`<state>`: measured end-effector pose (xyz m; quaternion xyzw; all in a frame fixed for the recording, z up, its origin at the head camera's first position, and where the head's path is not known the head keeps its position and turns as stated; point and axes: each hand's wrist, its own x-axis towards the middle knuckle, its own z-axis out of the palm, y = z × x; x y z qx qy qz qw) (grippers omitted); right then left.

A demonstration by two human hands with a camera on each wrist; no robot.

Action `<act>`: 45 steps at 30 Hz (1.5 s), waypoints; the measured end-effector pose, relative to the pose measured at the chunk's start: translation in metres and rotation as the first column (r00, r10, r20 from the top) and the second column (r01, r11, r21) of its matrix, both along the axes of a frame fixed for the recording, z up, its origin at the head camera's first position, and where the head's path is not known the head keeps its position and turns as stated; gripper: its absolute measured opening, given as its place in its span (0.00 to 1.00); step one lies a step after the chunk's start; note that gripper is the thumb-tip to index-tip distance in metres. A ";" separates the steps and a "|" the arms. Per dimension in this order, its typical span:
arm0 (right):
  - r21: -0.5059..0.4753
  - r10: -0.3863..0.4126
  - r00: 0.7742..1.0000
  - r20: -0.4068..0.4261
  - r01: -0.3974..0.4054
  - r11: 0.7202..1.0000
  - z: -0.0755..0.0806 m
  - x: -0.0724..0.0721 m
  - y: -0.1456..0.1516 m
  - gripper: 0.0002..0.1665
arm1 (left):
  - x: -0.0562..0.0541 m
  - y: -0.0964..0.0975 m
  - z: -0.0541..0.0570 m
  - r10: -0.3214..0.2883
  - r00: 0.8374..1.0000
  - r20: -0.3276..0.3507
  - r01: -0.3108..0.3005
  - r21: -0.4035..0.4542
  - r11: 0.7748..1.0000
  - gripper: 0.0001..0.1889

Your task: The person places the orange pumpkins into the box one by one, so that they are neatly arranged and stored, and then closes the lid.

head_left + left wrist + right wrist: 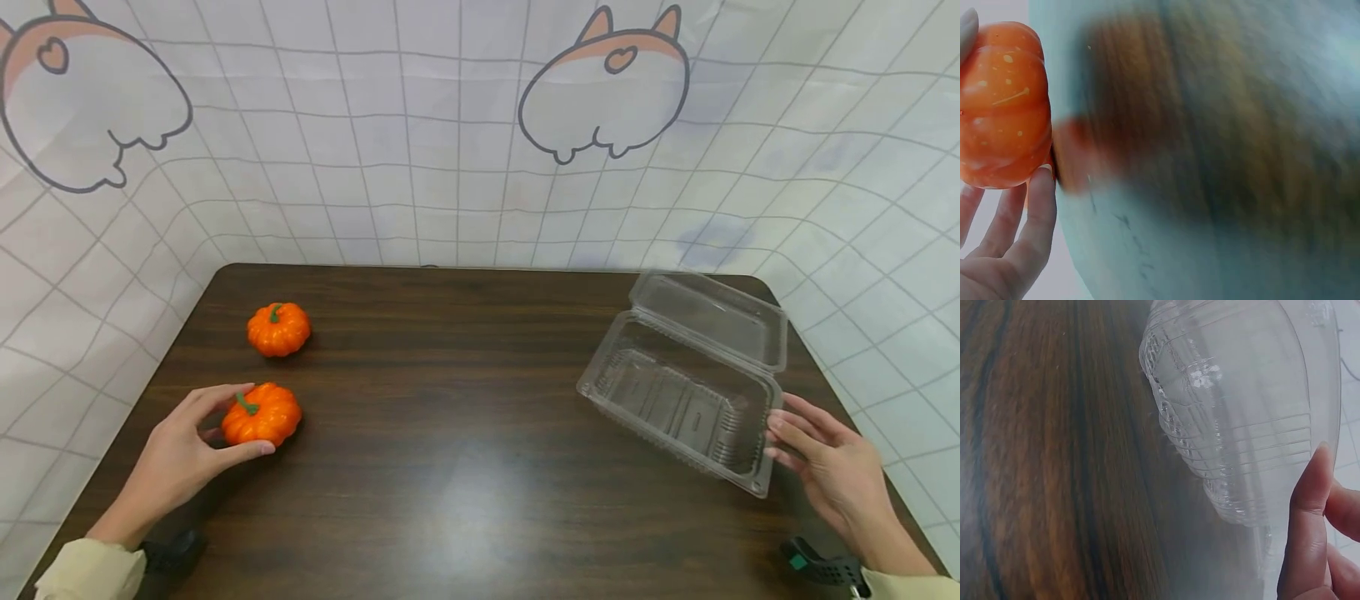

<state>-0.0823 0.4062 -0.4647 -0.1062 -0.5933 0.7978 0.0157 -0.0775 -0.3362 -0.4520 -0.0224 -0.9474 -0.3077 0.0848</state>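
My left hand (183, 450) grips a small orange pumpkin (264, 417) with a green stem, thumb on the near side and fingers on the far side. The left wrist view shows that pumpkin (1007, 106) large at the left edge, with fingertips touching its skin. A second small pumpkin (278, 330) sits just behind it on the table. Over on the right, my right hand (840, 467) pinches the right rim of a clear plastic clamshell container (675, 400), whose lid (712, 321) is folded back. Seen from the right wrist, the container's ribbed side (1235, 425) tilts beside the fingers.
Both hands work over a dark brown wooden table (450, 400) with rounded far corners. White gridded cloth (427, 150) with cartoon animal outlines surrounds it at the back and sides. A dark wristband (825, 567) is on the right wrist.
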 end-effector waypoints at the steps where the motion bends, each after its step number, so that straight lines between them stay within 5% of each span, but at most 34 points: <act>1: 0.008 -0.003 1.000 0.002 0.003 1.000 0.000 -0.001 -0.002 0.22 | -0.001 0.001 0.001 -0.002 1.000 -0.002 0.002 0.000 1.000 0.39; 29: 0.091 0.058 0.998 0.013 -0.059 0.994 0.004 -0.014 -0.034 0.24 | -0.019 0.036 0.016 -0.093 0.994 -0.064 0.099 0.101 0.990 0.40; 45: 0.099 0.163 0.987 -0.006 -0.161 0.982 0.005 -0.024 -0.058 0.25 | -0.026 0.055 0.028 -0.143 0.987 -0.072 0.150 0.104 0.983 0.39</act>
